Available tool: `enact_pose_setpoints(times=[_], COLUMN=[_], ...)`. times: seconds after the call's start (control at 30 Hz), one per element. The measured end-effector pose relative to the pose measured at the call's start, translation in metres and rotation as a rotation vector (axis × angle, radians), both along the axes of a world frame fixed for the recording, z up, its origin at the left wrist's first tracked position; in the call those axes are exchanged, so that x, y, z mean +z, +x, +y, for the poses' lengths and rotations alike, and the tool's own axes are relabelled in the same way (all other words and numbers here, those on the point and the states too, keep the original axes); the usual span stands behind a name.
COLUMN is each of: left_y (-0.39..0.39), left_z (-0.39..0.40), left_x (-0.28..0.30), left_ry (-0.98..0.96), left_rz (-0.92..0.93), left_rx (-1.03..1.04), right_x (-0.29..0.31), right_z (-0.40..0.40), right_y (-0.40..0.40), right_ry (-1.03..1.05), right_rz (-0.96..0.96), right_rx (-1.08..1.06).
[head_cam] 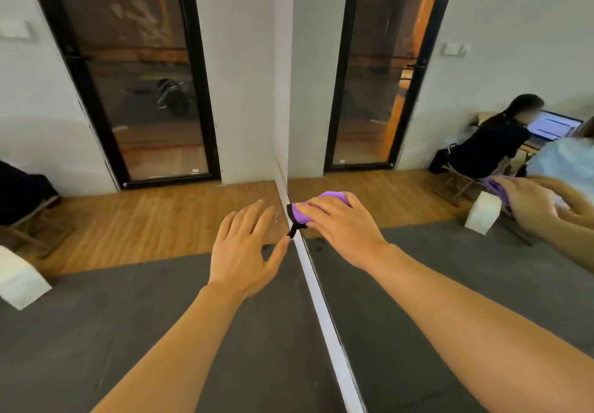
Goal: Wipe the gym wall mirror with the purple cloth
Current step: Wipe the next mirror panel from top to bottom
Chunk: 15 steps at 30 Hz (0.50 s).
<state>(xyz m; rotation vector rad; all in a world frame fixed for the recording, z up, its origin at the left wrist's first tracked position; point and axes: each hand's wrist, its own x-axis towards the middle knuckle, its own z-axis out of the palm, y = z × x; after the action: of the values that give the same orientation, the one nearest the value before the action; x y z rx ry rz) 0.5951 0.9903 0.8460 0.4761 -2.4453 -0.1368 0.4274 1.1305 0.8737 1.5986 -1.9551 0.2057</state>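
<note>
Both hands are up. Your right hand clamps the purple cloth against the wall mirror. At nine o'clock, your left hand hovers, fingers apart.

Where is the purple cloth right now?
In the head view, the purple cloth sits just right of centre, under the right hand, against the mirror near its white edge strip.

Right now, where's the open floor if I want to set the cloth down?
Free: the grey mat under your left hand, and the wood floor beyond it. Crowded: far left, by the white bag and stool.
</note>
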Motion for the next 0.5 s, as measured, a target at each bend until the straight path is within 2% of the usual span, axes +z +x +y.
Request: enact_pose_setpoints(times=[0.13, 0.27, 0.5], left_y=[-0.044, -0.073, -0.133], left_z=[-0.056, -0.11, -0.237], left_x=[-0.011, -0.026, -0.063], left_ry=[0.006, 0.043, 0.121], left_rz=[-0.086, -0.154, -0.168], left_rx=[0.058, 0.118, 0.148], right_x=[-0.016, -0.035, -0.077], right_z=[-0.061, -0.124, -0.256], right_y=[-0.056, -0.098, -0.164], right_ry=[-0.01, 0.08, 0.169], right_rz=[-0.012, -0.02, -0.048], right_rx=[0.053, 0.104, 0.131])
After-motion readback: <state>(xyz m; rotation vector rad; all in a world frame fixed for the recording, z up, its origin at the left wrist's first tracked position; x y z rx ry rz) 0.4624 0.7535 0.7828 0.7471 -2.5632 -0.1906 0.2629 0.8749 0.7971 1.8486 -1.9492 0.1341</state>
